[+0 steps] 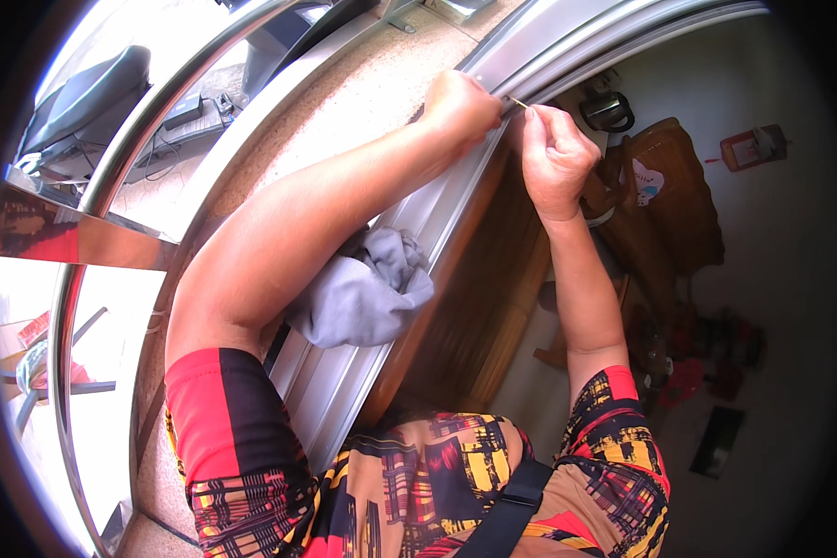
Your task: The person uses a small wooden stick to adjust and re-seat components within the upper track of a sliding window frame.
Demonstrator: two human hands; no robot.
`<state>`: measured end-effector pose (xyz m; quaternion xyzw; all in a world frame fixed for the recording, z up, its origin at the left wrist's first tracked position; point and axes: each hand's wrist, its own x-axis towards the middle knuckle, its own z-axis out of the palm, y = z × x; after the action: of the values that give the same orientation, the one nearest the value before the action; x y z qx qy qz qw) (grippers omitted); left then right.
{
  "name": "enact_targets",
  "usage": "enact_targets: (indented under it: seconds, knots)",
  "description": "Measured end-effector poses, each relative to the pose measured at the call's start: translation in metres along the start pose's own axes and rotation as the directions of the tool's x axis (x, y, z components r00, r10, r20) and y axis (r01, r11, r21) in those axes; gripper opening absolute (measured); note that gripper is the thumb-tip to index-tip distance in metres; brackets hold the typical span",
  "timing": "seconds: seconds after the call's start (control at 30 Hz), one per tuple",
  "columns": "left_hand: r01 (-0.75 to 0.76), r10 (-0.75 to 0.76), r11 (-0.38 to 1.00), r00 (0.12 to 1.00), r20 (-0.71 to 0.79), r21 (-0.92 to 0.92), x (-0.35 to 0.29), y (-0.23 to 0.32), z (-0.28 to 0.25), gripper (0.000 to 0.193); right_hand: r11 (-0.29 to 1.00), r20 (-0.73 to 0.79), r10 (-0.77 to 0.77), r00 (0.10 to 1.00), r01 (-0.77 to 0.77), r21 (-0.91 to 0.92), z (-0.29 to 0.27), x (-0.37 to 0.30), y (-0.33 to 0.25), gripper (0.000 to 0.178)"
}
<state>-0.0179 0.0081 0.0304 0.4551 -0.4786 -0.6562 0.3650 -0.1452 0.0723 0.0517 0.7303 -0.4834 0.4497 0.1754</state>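
My left hand is closed in a fist by the far end of a silver window track; what it holds, if anything, is hidden behind the fingers. Just to its right, my right hand pinches a thin yellowish stick between thumb and forefinger. The stick's tip points toward the left hand's fingers, beside something small and dark; whether they touch is unclear. A crumpled grey cloth lies across the track below my left forearm.
A stone sill and a curved metal railing run along the left. Right of the track are a wooden panel, a metal kettle and a brown wooden chair in the darker room.
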Motion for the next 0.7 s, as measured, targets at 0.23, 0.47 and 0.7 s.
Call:
enact_targets:
  seconds: [0.23, 0.47, 0.7]
  knots:
    - [-0.034, 0.034, 0.999, 0.999, 0.004, 0.029, -0.002, 0.001, 0.0, 0.012, 0.983, 0.021, 0.145, 0.989, -0.147, 0.108, 0.002, -0.005, -0.001, 0.003]
    - [-0.007, 0.008, 1.0, 0.999, 0.039, -0.022, 0.004, -0.001, 0.0, 0.011, 0.952, 0.049, 0.224, 0.973, -0.229, 0.202, 0.003, -0.01, 0.002, 0.003]
    - [-0.011, 0.011, 1.0, 1.0, 0.013, 0.005, -0.004, 0.006, -0.005, 0.01, 0.923, 0.082, 0.283, 0.956, -0.295, 0.246, -0.002, -0.012, -0.006, 0.004]
